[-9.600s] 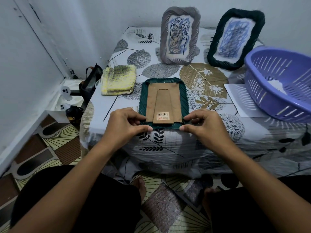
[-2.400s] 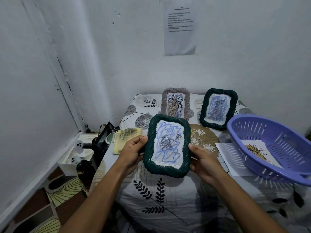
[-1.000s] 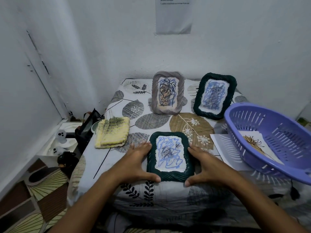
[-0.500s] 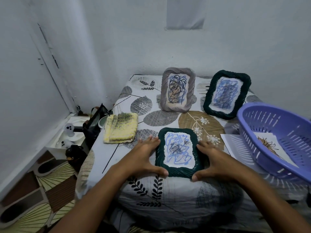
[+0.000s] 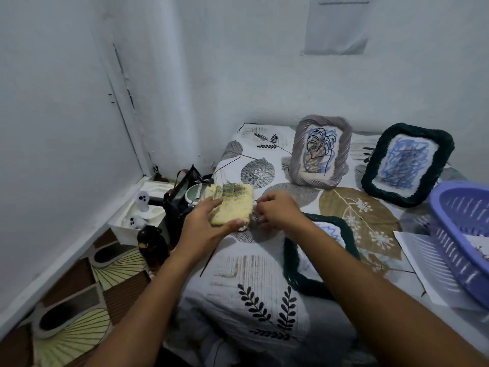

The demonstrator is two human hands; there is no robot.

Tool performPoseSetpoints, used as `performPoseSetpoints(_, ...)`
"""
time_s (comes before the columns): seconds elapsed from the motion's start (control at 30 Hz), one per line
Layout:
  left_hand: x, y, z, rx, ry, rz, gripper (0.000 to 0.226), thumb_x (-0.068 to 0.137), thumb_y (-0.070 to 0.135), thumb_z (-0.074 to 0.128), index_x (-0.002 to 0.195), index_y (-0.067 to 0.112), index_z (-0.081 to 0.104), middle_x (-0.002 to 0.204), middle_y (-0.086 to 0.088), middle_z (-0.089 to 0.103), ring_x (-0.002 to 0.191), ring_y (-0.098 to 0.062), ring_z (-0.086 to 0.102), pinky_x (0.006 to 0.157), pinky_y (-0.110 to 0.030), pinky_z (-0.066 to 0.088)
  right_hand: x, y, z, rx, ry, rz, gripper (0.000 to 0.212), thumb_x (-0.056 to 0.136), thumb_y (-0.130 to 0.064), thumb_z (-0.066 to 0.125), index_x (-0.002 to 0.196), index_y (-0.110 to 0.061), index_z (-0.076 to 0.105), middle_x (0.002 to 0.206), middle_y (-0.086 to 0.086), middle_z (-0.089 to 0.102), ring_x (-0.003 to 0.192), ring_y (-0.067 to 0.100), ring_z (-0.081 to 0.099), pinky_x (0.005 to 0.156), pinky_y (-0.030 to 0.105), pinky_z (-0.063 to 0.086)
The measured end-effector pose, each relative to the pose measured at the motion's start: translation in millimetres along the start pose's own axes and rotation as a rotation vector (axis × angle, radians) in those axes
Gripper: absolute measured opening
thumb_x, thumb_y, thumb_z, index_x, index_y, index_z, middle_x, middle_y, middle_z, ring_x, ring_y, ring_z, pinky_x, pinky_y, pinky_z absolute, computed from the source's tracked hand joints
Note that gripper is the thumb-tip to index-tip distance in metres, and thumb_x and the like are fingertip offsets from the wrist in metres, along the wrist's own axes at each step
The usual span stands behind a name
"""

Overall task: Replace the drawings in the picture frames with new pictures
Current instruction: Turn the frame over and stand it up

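My left hand (image 5: 209, 223) grips a folded yellow cloth (image 5: 234, 205) at the left side of the leaf-patterned sheet (image 5: 254, 271). Fingers curled, my right hand (image 5: 277, 210) is at the cloth's right edge; whether it pinches the cloth I cannot tell. A dark green frame (image 5: 289, 260) with a blue scribble drawing lies flat, face up, partly under my right forearm. At the back a grey frame (image 5: 344, 154) and a second dark green frame (image 5: 370, 178) stand upright, both holding scribbled drawings.
A purple basket (image 5: 455, 234) with a sheet inside sits at the right on a white paper (image 5: 415, 250). Left of the sheet's edge are a black bag (image 5: 177, 194), a white box with ghost figures (image 5: 143, 205) and a black figurine (image 5: 150, 242). Walls close in behind and left.
Both hands have let go of the flat green frame and moved up and left to the yellow cloth. The left hand now grips it. The view has swung left.
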State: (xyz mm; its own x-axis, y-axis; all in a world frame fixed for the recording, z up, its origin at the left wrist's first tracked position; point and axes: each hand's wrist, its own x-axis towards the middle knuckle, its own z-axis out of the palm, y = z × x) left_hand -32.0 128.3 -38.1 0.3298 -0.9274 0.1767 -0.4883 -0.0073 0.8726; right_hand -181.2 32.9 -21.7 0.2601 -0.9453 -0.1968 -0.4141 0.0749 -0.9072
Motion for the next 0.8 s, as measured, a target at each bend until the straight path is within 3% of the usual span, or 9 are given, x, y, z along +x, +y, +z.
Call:
performPoseSetpoints(0.1,5,-5,0,-0.022,-0.009,-0.032,0.068,0.072,0.024,0.080,0.131,0.003,0.053,0.114,0.004,0.054,0.101,-0.003,0.050,0.066,0.006,0.033,23,1,20,0.119,0.023,0.103,0.007,0.066,-0.011,0.064,0.071,-0.009,0.060,0.076,0.017,0.062,0.073,0.033,0.065,0.068,0.053,0.058)
performPoseSetpoints(0.2,9,-7,-1,-0.061,-0.030,-0.085,0.070,0.073,0.033,0.078,0.132,0.005,0.052,0.125,-0.005,0.058,0.106,-0.007,0.052,0.077,-0.004,0.035,33,-2,31,0.213,0.049,0.170,0.020,0.072,-0.012,0.066,0.088,-0.002,0.060,0.084,0.018,0.063,0.069,0.030,0.064,0.054,0.034,0.054)
performPoseSetpoints(0.3,9,-6,-3,-0.171,-0.047,-0.148,0.074,0.074,0.034,0.076,0.135,0.003,0.049,0.128,-0.007,0.057,0.108,-0.009,0.055,0.078,-0.005,0.040,31,-8,33,0.347,0.024,0.228,0.010,0.080,-0.012,0.066,0.083,-0.006,0.058,0.068,0.010,0.058,0.055,0.022,0.054,0.049,0.025,0.043)
performPoseSetpoints(0.37,9,-5,-4,-0.273,-0.060,-0.166,0.077,0.071,0.041,0.077,0.133,0.003,0.051,0.126,-0.005,0.059,0.104,-0.008,0.058,0.077,-0.002,0.043,30,-9,32,0.491,-0.016,0.248,0.012,0.082,-0.012,0.065,0.090,-0.004,0.061,0.074,0.011,0.063,0.062,0.023,0.061,0.060,0.032,0.053)
performPoseSetpoints(0.43,9,-5,-5,-0.389,-0.082,-0.179,0.092,0.060,0.058,0.079,0.130,0.004,0.054,0.125,-0.007,0.063,0.107,-0.012,0.062,0.094,-0.017,0.047,29,-8,28,0.630,-0.062,0.242,0.023,0.084,-0.012,0.065,0.102,0.001,0.063,0.092,0.016,0.071,0.082,0.029,0.069,0.080,0.046,0.056)
performPoseSetpoints(0.5,7,-1,-2,-0.510,-0.126,-0.178,0.103,0.049,0.067,0.080,0.127,0.004,0.056,0.122,-0.010,0.065,0.110,-0.017,0.064,0.100,-0.033,0.048,20,-8,18,0.703,-0.091,0.229,0.031,0.085,-0.014,0.065,0.110,0.003,0.062,0.104,0.021,0.070,0.094,0.033,0.068,0.086,0.051,0.053)
performPoseSetpoints(0.67,-2,19,17,-0.583,-0.236,-0.090,0.100,0.036,0.074,0.079,0.118,0.021,0.059,0.114,0.008,0.067,0.109,-0.005,0.063,0.090,-0.022,0.051,-9,1,-35,0.868,-0.069,0.187,0.037,0.093,-0.015,0.053,0.123,0.006,0.053,0.117,0.024,0.063,0.108,0.033,0.062,0.077,0.044,0.053)
performPoseSetpoints(0.8,-15,34,35,-0.403,-0.332,0.025,0.093,0.049,0.070,0.077,0.129,0.027,0.055,0.128,0.013,0.059,0.117,0.002,0.055,0.097,-0.025,0.048,-45,8,-97,0.833,0.068,0.117,0.021,0.095,-0.013,0.051,0.110,0.001,0.057,0.104,0.018,0.066,0.094,0.028,0.064,0.070,0.039,0.052)
